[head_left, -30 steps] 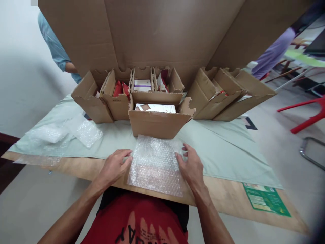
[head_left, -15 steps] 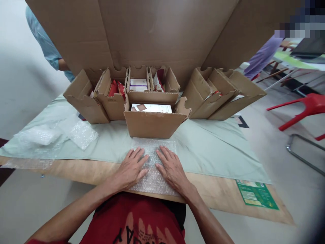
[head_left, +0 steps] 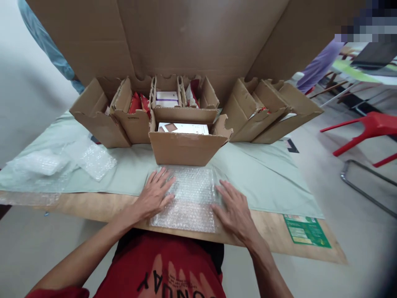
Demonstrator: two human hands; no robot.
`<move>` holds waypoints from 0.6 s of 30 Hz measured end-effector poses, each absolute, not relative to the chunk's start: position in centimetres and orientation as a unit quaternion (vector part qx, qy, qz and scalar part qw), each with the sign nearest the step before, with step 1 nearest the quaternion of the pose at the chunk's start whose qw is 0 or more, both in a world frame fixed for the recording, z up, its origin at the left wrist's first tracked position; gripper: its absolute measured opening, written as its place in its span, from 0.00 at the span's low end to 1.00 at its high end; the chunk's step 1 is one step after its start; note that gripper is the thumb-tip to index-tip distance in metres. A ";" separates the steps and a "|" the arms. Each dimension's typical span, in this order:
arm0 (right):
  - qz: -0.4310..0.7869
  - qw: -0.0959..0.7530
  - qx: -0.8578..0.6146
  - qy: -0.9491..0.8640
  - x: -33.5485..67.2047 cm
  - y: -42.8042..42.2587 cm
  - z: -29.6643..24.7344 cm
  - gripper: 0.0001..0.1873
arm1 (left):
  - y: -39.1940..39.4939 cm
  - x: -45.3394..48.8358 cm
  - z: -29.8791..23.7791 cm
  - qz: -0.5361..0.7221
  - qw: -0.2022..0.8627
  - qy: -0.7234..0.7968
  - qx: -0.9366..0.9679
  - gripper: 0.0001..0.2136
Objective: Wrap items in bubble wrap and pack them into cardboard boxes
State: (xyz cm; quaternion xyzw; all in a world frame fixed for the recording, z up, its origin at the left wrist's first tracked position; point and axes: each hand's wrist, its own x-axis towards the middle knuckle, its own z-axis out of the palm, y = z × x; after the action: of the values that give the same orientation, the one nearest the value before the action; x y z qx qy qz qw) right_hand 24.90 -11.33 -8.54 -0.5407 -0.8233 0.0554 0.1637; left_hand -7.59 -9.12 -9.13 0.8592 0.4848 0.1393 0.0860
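Observation:
A rectangular sheet of bubble wrap lies flat at the table's front edge, between my two hands. My left hand rests open on its left side, fingers spread and pointing away from me. At the right border of the sheet is my right hand, also open, with its fingertips by the wrap's edge. Just beyond the wrap stands a low cardboard box holding a white box with a brown square on it.
Cardboard bins line the back, some holding red packets or white boxes, before a tall cardboard panel. More bubble wrap lies left. A green printed sheet is at right, a red stool beyond. A person's blue sleeve shows.
My right hand has slid rightward from the middle of the bubble wrap to its right edge. My left hand has shifted slightly left, and more of the wrap shows between them.

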 end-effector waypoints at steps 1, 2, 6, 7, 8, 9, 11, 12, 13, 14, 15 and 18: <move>0.078 0.170 -0.508 -0.841 25.2 -12.9 -8.1 0.30 | -9.9 -7.9 -8.6 0.150 0.097 0.467 0.866 0.23; 0.102 0.170 -0.479 -0.855 25.2 -14.3 -7.8 0.32 | -10.7 -8.3 -8.2 0.156 0.113 0.448 0.873 0.22; 0.144 0.159 -0.427 -0.878 23.1 -17.7 -8.0 0.31 | -13.0 -9.1 -7.2 0.141 0.195 0.404 0.883 0.23; 0.140 0.167 -0.426 -0.878 22.5 -17.8 -8.4 0.27 | -13.3 -9.3 -7.2 0.129 0.210 0.397 0.884 0.25; 0.133 0.183 -0.428 -0.875 22.1 -17.7 -8.8 0.23 | -13.5 -9.5 -7.3 0.116 0.221 0.392 0.886 0.28; 0.124 0.206 -0.430 -0.870 21.8 -17.4 -9.1 0.18 | -13.7 -9.8 -7.3 0.102 0.228 0.386 0.888 0.32; 0.106 0.256 -0.435 -0.857 21.7 -16.9 -9.5 0.14 | -13.9 -10.4 -7.2 0.079 0.235 0.378 0.892 0.40; 0.103 0.274 -0.437 -0.850 21.8 -16.7 -9.4 0.14 | -14.1 -10.6 -7.1 0.070 0.235 0.378 0.893 0.41; 0.108 0.284 -0.437 -0.847 22.0 -16.6 -9.3 0.14 | -14.3 -10.9 -7.0 0.063 0.231 0.379 0.894 0.42; 0.119 0.283 -0.436 -0.846 22.2 -16.7 -9.0 0.13 | -14.4 -11.1 -6.9 0.058 0.225 0.382 0.895 0.41; 0.133 0.272 -0.435 -0.848 22.3 -16.7 -8.8 0.13 | -14.6 -11.2 -6.8 0.056 0.217 0.385 0.895 0.39; 0.149 0.209 -0.432 -0.865 22.4 -17.1 -8.6 0.21 | -14.9 -11.1 -6.8 0.061 0.191 0.392 0.898 0.36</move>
State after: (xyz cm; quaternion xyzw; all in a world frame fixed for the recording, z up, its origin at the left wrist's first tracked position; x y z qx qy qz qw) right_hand 22.41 -17.14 -8.65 -0.4318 -0.8647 0.1490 0.2091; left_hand -11.12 -14.94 -6.82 0.8980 0.3916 0.0614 0.1908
